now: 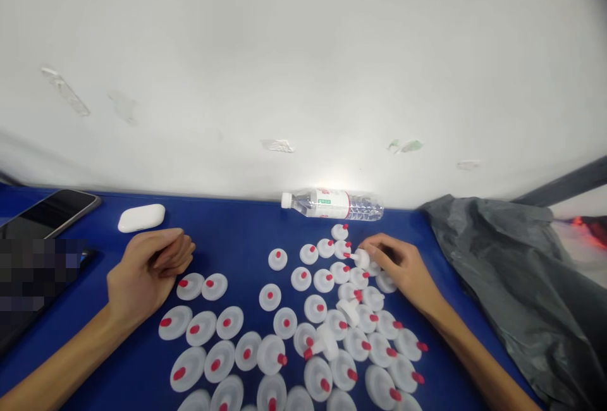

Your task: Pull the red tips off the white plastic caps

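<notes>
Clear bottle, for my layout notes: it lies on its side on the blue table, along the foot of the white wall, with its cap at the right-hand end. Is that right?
Not quite: the cap is at the left-hand end, as the head view shows. The clear bottle does lie on its side on the blue table, along the foot of the white wall.

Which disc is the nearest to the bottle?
The disc at the group's far tip, just in front of the bottle; all others lie farther from it.
</notes>
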Demonstrator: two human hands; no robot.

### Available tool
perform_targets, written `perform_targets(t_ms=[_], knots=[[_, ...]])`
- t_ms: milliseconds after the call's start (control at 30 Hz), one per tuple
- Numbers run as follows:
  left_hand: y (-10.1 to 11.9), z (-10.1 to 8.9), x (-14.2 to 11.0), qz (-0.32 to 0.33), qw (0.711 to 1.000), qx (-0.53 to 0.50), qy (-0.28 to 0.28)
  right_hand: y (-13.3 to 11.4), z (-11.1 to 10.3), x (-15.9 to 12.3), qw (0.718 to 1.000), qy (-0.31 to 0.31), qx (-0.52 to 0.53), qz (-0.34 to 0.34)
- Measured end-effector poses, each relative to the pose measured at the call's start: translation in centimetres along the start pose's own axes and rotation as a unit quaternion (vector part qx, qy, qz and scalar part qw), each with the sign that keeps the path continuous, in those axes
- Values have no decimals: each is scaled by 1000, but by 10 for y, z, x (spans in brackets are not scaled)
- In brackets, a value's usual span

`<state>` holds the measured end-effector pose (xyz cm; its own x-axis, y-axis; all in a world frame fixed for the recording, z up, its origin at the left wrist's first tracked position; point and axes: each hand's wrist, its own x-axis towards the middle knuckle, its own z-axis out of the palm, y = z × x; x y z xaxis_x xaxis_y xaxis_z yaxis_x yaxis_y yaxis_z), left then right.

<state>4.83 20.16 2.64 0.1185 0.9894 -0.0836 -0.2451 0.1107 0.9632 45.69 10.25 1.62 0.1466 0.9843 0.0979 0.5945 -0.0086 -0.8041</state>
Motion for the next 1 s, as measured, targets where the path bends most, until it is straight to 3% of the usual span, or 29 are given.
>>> perform_targets(t_ms=[333,667,1000], knots=[[-5,-2,1,10,1000,3,-18,-7,3,0,1000,-3,6,-6],[-11,-10,4,13,999,-5,-42,1,-4,1,1000,-12,19,-4],[-9,-8,6,8,999,-13,-29,3,-3,1,1000,5,8,-28]])
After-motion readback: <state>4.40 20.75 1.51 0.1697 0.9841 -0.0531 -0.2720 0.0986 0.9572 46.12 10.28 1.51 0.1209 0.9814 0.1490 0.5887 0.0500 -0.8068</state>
